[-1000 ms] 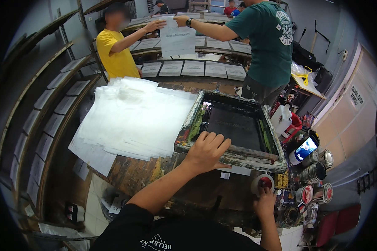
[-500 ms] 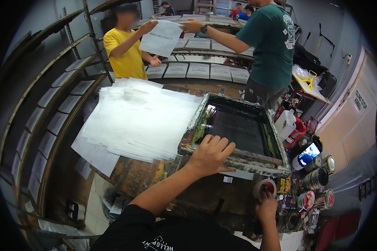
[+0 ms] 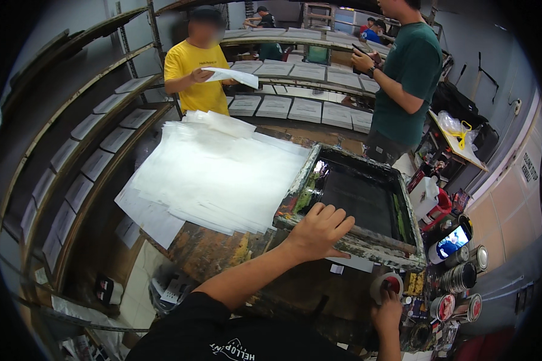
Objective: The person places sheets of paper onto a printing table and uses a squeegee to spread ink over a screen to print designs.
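Observation:
A paint-crusted screen printing frame (image 3: 391, 256) lies on the worktable, its mesh (image 3: 358, 192) covered with dark ink. Over its near edge, left of the middle, my left hand (image 3: 320, 231) is curled and grips the rim, thumb underneath. White paper (image 3: 356, 263) sticks out below that edge. Nearer to me on the right, my right hand (image 3: 389, 310) has its fingers closed at a white roll of tape (image 3: 378, 289) with a red inner ring. The fingertips are partly hidden inside the ring.
A thick pile of white plastic sheets (image 3: 217, 174) spreads left of the frame. Ink cans (image 3: 457, 280) and a lit phone (image 3: 450, 243) crowd the right side. Drying shelves (image 3: 96, 165) with printed sheets stand left. Co-workers in yellow (image 3: 196, 69) and green (image 3: 406, 78) stand beyond the table.
The green-shirted co-worker has let go of the white sheet and now holds a dark device; the yellow-shirted one keeps the sheet, lowered. The view has shifted slightly. My hands keep their places.

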### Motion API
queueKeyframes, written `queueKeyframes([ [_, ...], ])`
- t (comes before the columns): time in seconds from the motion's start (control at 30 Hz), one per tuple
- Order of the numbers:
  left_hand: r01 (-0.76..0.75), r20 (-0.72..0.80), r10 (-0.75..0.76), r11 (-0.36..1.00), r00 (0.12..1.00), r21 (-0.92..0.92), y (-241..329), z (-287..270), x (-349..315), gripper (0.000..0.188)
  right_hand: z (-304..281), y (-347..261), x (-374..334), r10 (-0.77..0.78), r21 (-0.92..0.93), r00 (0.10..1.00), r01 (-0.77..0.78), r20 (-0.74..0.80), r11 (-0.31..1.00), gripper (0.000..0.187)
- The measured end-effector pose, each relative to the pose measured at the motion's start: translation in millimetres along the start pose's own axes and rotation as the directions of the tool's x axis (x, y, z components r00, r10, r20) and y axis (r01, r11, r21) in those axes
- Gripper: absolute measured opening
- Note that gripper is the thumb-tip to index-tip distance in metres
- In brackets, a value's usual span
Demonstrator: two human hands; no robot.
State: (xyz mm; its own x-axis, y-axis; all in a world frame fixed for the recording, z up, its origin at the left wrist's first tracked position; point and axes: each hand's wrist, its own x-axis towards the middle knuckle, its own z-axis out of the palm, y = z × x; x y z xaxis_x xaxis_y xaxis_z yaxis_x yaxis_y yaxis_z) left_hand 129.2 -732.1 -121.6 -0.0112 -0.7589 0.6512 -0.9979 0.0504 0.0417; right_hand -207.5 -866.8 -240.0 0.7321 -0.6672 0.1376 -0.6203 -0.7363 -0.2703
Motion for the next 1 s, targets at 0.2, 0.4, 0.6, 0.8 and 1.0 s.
queueKeyframes([
  [0.2, 0.014, 0.005, -0.014, 1.000, 1.000, -0.001, 1.2, 0.1, -0.7, 0.080, -3.8, 0.3, -3.2, -0.014, -0.052, 1.000, 0.015, 0.016, 0.999, 0.056],
  [0.4, 0.004, 0.013, -0.004, 1.000, 1.000, 0.018, 0.9, 0.8, -0.7, 0.079, -3.3, -0.4, -4.5, -0.003, -0.049, 1.000, 0.003, 0.008, 0.999, 0.054],
  [0.6, -0.001, 0.014, 0.000, 0.999, 1.000, 0.039, 1.4, 1.1, 0.1, 0.078, -1.1, 3.4, -3.3, 0.021, -0.039, 0.999, -0.019, 0.047, 0.999, 0.055],
  [0.8, -0.004, 0.015, 0.004, 0.999, 1.000, 0.052, 2.2, -0.3, 0.4, 0.077, 3.5, 8.0, -3.6, -0.002, -0.086, 1.000, 0.004, 0.027, 0.996, 0.060],
  [1.0, -0.006, 0.017, 0.005, 0.999, 1.000, 0.051, 2.6, -0.7, 0.0, 0.078, 5.0, 9.1, -2.1, 0.016, -0.060, 0.999, -0.013, 0.049, 0.998, 0.061],
])
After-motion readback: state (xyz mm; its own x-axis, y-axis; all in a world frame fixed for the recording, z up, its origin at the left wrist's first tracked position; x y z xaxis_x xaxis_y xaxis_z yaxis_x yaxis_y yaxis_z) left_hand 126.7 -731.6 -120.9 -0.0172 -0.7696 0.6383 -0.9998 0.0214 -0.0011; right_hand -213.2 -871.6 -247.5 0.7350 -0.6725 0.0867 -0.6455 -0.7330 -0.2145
